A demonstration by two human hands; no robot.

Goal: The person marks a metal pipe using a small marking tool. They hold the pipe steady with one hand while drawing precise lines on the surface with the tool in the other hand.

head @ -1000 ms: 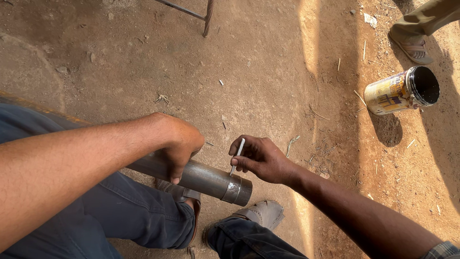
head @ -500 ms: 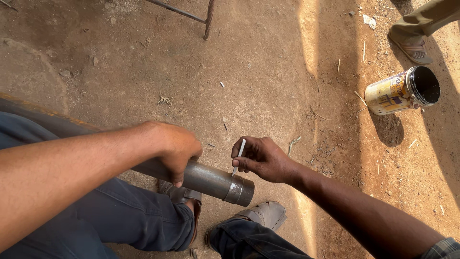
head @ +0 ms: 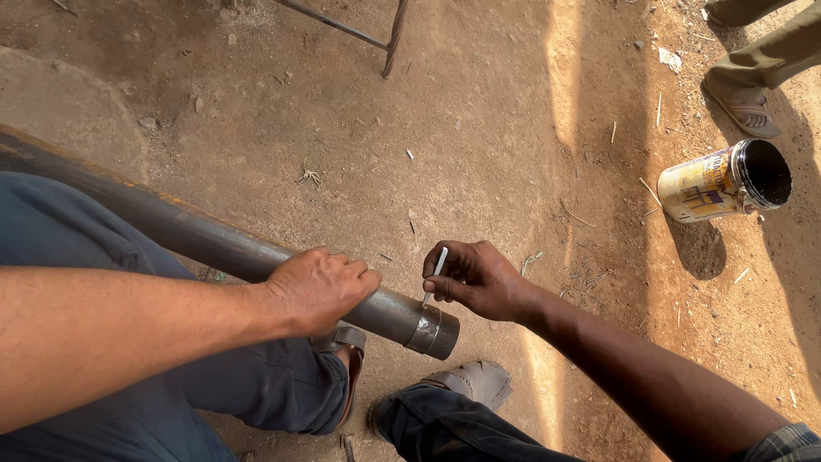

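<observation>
1. Two bare hands work at the end of a long grey metal pipe [head: 256, 257], which runs from the upper left down toward the middle of the view, lying across the person's lap above the dirt ground [head: 479, 111].
2. The left hand [head: 318, 289] lies over the pipe a little back from its open end, fingers curled down and clamped around it.
3. The right hand [head: 479, 278] is just beside the pipe's end, fingers pinched together on a thin white marking stick [head: 435, 274].
4. The stick stands nearly upright, its lower tip touching a shiny band [head: 425, 327] that wraps the pipe right at its end.
5. Below the pipe, the person's feet show in a sandal [head: 351, 359] and a worn grey shoe [head: 475, 381], with blue trousers [head: 256, 393] over the legs.
6. A paint tin [head: 723, 181] lies tilted on the ground at the right, well apart from the hands, its dark open mouth facing right.
7. Another person's foot in a sandal [head: 744, 107] is at the upper right, near the tin.
8. A thin metal rod frame [head: 376, 34] stands at the top of the view.
</observation>
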